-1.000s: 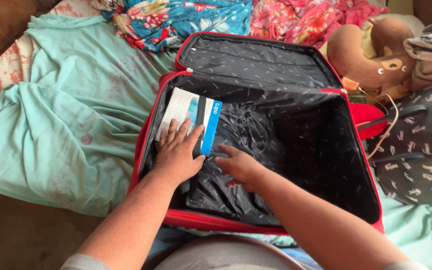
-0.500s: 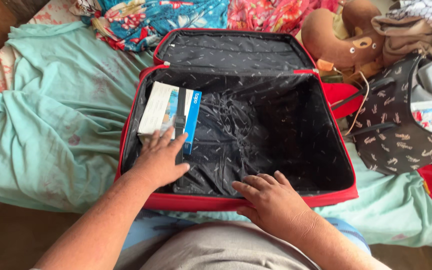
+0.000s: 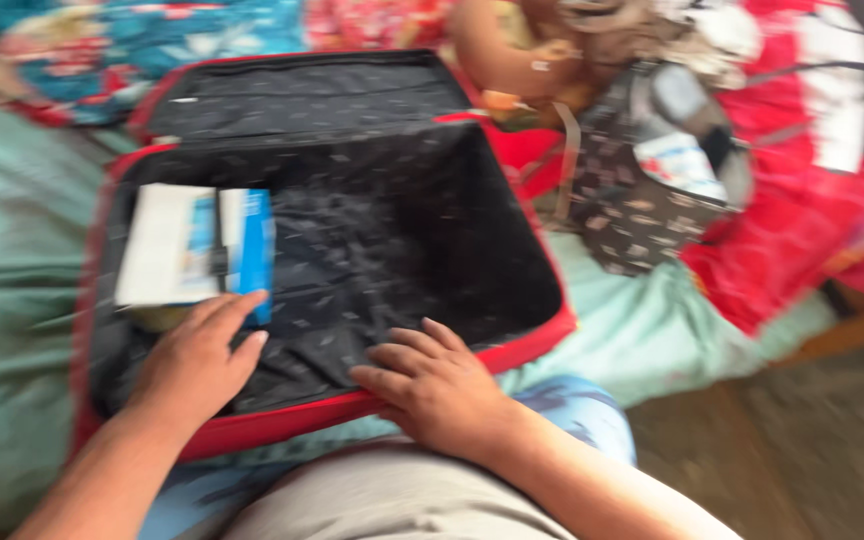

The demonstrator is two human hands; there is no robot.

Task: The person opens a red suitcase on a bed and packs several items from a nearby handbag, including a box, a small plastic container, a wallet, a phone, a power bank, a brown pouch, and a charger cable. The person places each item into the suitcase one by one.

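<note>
Packing step, by the look of it: white-and-blue box (image 3: 195,247) lying flat in the left end of the open red suitcase (image 3: 282,425) on the bed. Left hand (image 3: 192,365) open, fingertips touching the box. Right hand (image 3: 442,390) spread flat, empty, on the near rim. Next, probably seating the box square. Frame blurred; box print and right-side clutter indistinct.

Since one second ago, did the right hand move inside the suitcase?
Yes. The right hand has drawn back from the lining toward the person and now rests on the suitcase's near red rim.
</note>
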